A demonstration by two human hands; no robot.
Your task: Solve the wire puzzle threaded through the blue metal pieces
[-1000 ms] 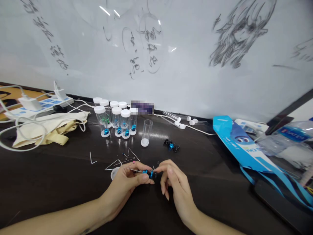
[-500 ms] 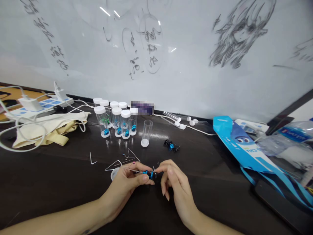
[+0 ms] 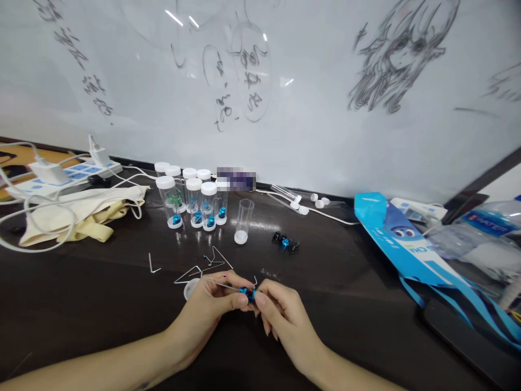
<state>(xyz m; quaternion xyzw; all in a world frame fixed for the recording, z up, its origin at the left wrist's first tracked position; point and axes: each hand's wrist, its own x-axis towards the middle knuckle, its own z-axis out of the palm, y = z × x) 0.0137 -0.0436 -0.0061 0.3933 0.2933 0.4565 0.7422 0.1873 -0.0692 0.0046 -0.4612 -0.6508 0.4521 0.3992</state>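
Observation:
Between thumb and fingers, my left hand holds a small blue-and-black metal part. A thin metal rod runs from that hand toward the part; its inner end is hidden. My right hand is closed, thumb and forefinger pinching the part's right end. A small bent wire end sticks up just behind the fingertips. Beside my left wrist lies a white round cap, partly covered by the hand. Several bent hex keys lie just beyond it, and another L-shaped hex key lies farther left.
Capped clear tubes with blue parts stand in a group at the back. An open tube stands right of them, near loose black and blue parts. A cloth bag and cables lie left; a blue bag lies right.
My right hand has moved slightly left and down, and its thumb and forefinger have closed on the part's right end. The left hand keeps its hold almost unmoved.

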